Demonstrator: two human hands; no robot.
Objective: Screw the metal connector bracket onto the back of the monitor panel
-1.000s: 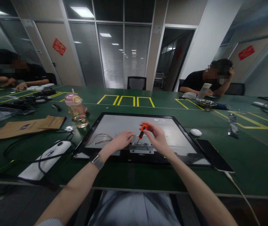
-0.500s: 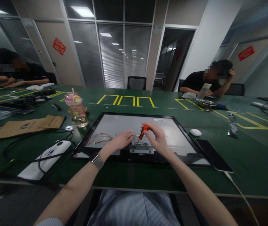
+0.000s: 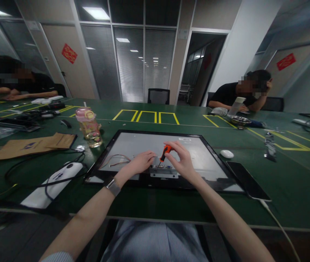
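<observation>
In the head view, my right hand (image 3: 182, 160) is closed round the orange-and-black handle of a screwdriver (image 3: 166, 152). Its thin shaft slants down into a small silver metal bracket (image 3: 163, 174) that carries a row of connectors, one of them blue. My left hand (image 3: 143, 161) lies palm down at the bracket's left end, fingers stretched to the right and slightly curved; its thumb is hidden. Under both hands a flat display panel (image 3: 133, 140) with a black frame lies face down. Thin wires (image 3: 118, 156) rest on its left part.
Left of the panel are a drink bottle (image 3: 91, 129), a brown paper envelope (image 3: 32, 146) and a white box (image 3: 52, 187) with black cables. On the right lie a white oval case (image 3: 226, 154) and a phone (image 3: 249, 180) on a cable. Other people sit across the green table.
The screwdriver handle has turned slightly in my right hand, its tip staying at the bracket. My left hand keeps its place. The whole view has shifted a little.
</observation>
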